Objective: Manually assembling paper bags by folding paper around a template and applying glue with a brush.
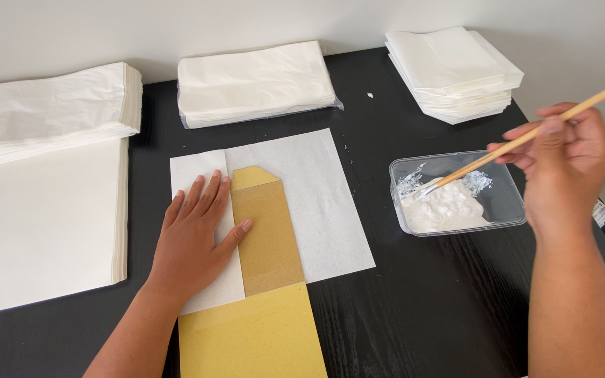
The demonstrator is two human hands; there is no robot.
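My left hand (194, 238) lies flat with fingers spread on a folded white paper sheet (316, 203), its thumb touching a brown cardboard template (269, 231) that lies on the sheet. A yellow board (253, 336) lies under the template's near end. My right hand (568, 164) grips a thin wooden brush (519, 138), whose tip dips into white paste in a clear plastic tub (509, 203) to the right of the sheet.
Black table (414, 308). A stack of large white sheets (36, 224) lies at the left, with a pile of white paper bags (50, 108) behind it. Two more piles of white bags stand at the back middle (253, 82) and back right (453, 70).
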